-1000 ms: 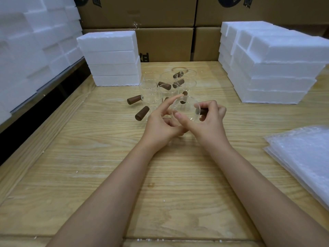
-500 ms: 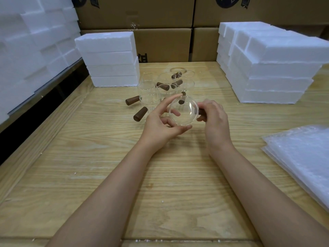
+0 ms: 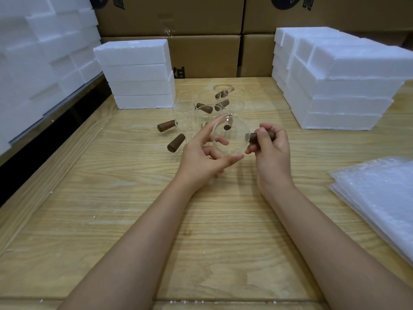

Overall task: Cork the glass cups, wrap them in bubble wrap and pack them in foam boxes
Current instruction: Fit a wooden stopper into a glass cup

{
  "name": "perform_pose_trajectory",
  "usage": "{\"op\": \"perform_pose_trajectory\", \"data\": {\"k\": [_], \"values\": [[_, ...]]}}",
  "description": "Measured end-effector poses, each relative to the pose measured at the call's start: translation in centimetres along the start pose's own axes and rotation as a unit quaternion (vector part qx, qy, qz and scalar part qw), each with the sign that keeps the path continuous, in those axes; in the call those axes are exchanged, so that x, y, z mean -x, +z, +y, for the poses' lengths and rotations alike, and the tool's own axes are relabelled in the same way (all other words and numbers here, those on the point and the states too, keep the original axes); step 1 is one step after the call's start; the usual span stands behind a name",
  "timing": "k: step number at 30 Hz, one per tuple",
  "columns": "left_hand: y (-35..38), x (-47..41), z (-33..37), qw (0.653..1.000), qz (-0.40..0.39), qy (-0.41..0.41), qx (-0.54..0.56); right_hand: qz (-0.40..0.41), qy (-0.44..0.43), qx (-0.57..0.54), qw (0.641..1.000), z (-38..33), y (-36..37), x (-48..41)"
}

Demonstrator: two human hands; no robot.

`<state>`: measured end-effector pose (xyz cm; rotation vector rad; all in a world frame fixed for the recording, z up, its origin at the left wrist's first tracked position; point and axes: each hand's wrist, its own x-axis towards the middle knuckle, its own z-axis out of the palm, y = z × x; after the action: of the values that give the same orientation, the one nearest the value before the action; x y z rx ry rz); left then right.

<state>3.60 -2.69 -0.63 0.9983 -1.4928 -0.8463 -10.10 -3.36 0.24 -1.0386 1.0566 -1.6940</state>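
Hands meet over the middle of the worktop (image 3: 156,220). The left hand (image 3: 199,153) pinches a glass cup (image 3: 231,137) between its forefinger on the upper rim and its thumb under the lower rim, with the mouth tipped towards the camera. The right hand (image 3: 271,146) is curled round a brown cork (image 3: 254,137) whose narrow end meets the right side of the cup. How deep it sits cannot be told.

The step in hand looks like seating that cork. It calls for a straight push along the cork's own line, perhaps with a slight twist, while the left hand braces the opposite wall. Thin glass held at the rim could slip or crack under a crooked push.

Just beyond the hands stand the other cups (image 3: 201,108), several with corks lying in or against them, and two loose corks (image 3: 176,142) lie to their left. Bubble wrap (image 3: 380,198) lies stacked at the near right. Foam boxes are stacked far left (image 3: 138,72) and far right (image 3: 346,86), with cardboard cartons (image 3: 201,52) behind.
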Motion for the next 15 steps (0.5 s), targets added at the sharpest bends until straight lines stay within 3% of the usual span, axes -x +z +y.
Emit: {"op": "perform_pose_trajectory", "data": {"k": [15], "values": [[0.01,-0.17,-0.42,1.0,0.014,-0.001,0.001,-0.033,-0.063,-0.002,0.997,-0.5,-0.03,0.2]]}}
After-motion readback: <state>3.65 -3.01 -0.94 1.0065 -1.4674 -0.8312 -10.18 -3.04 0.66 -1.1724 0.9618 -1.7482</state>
